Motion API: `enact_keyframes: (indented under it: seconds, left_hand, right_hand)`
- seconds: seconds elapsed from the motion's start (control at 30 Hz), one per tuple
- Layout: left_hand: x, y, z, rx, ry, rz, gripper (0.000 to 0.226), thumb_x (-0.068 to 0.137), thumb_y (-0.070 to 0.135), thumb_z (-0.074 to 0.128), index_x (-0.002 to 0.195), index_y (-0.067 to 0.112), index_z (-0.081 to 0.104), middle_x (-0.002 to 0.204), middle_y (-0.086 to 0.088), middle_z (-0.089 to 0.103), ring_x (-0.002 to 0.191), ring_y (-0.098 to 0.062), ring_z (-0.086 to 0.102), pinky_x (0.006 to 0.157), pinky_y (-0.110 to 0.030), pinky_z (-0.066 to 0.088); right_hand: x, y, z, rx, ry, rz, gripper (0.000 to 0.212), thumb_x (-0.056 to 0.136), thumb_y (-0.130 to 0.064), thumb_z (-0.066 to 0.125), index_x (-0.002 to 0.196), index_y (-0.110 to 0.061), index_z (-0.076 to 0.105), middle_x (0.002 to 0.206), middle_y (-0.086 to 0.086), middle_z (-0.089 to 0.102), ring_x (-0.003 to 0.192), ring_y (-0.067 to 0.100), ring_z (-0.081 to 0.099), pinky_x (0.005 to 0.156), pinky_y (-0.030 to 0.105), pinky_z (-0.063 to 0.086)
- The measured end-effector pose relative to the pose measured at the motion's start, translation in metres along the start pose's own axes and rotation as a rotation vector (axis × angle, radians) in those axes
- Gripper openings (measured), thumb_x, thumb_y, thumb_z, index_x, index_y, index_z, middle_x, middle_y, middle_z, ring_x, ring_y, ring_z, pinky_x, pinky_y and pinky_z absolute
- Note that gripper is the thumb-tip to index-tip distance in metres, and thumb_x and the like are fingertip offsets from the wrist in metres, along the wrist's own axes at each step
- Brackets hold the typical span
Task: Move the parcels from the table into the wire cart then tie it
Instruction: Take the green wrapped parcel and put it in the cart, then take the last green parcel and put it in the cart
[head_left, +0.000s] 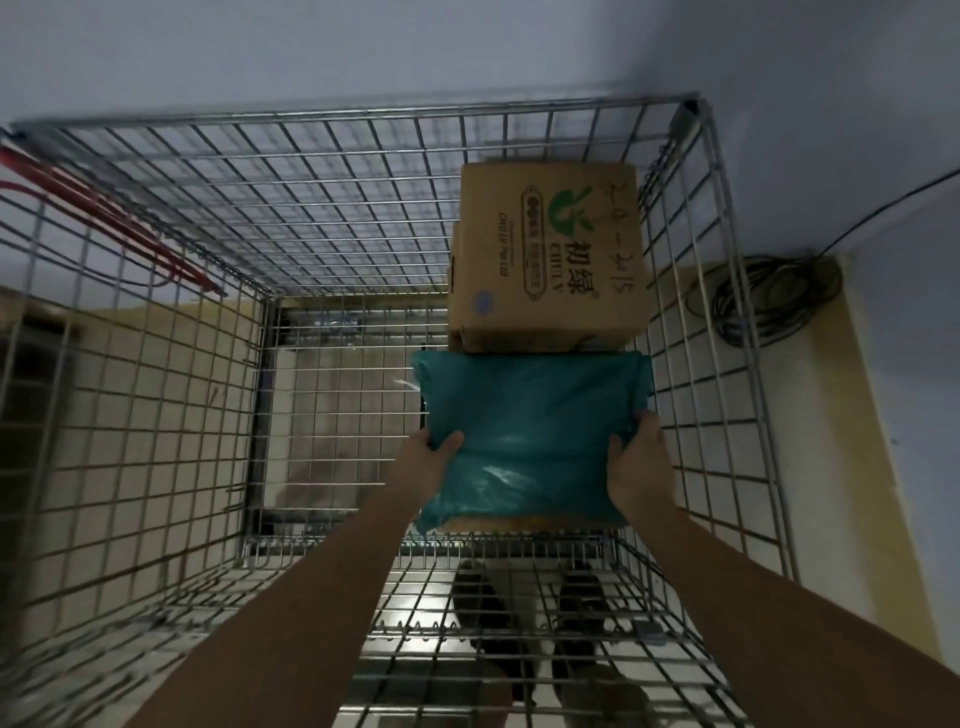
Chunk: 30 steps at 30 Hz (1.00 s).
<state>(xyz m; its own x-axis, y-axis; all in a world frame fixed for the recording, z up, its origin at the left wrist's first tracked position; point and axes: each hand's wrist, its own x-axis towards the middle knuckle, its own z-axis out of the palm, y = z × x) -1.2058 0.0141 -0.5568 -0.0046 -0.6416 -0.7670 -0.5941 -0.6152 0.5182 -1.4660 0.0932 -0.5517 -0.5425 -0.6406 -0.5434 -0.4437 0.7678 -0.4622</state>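
I look straight down into the wire cart (171, 364), a tall metal mesh cage. A brown cardboard box (548, 254) with green print stands against the cart's far right side. Just in front of it is a parcel wrapped in teal plastic (530, 431), inside the cart on the right. My left hand (426, 462) grips its near left edge. My right hand (639, 467) grips its near right edge. Whether the teal parcel rests on the cart floor or hangs in my hands is not clear.
The cart's left half shows bare mesh floor over pale tiles. Red cords (104, 208) hang at the cart's far left wall. A coil of black cable (774, 301) lies on the floor outside at right. Walls close in behind and to the right.
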Motion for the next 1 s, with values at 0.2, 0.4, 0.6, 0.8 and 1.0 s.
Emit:
enact_keyframes:
  seconds: [0.2,0.4,0.6,0.8,1.0]
  left_hand:
    - [-0.046,0.042,-0.022,0.245,0.019,0.129,0.034,0.095,0.02,0.062,0.126,0.006,0.064,0.119,-0.014,0.069,0.093,-0.028,0.071,0.082,-0.042,0.061]
    - [-0.163,0.123,-0.119,0.509,0.106,0.342,0.028,0.097,0.034,0.06,0.121,0.02,0.065,0.116,0.001,0.068,0.092,-0.014,0.065,0.079,-0.031,0.055]
    - [-0.313,0.164,-0.234,0.694,0.324,0.363,0.04,0.095,0.047,0.058,0.124,0.02,0.061,0.117,-0.002,0.069,0.097,-0.019,0.066,0.092,-0.042,0.057]
    - [-0.473,0.125,-0.322,0.616,0.641,0.258,0.055,0.09,0.063,0.053,0.131,0.026,0.057,0.125,-0.001,0.066,0.109,-0.022,0.063,0.093,-0.04,0.053]
    - [-0.614,0.03,-0.384,0.439,0.865,0.077,0.062,0.077,0.07,0.049,0.128,0.035,0.055,0.125,0.003,0.066,0.104,-0.021,0.06,0.087,-0.038,0.05]
  right_hand:
    - [-0.028,-0.033,-0.05,-0.264,-0.128,-0.109,0.049,0.104,-0.021,0.05,0.15,-0.008,0.041,0.155,0.023,0.036,0.131,0.043,0.048,0.103,0.05,0.049]
    - [-0.085,-0.14,-0.156,-0.399,-0.197,-0.316,0.032,0.105,-0.029,0.047,0.078,-0.013,0.051,0.082,0.008,0.059,0.088,0.031,0.064,0.071,0.036,0.049]
    - [-0.17,-0.275,-0.243,-0.649,-0.315,-0.676,0.033,0.102,-0.038,0.053,0.1,-0.01,0.07,0.1,0.01,0.07,0.092,0.025,0.066,0.084,0.039,0.055]
    - [-0.309,-0.388,-0.269,-0.792,-0.299,-1.041,0.033,0.1,-0.038,0.058,0.124,-0.016,0.065,0.129,0.007,0.064,0.111,0.023,0.058,0.092,0.033,0.046]
    - [-0.473,-0.457,-0.241,-0.838,-0.326,-1.324,0.046,0.1,-0.044,0.057,0.137,-0.017,0.057,0.141,0.008,0.057,0.118,0.024,0.057,0.094,0.033,0.045]
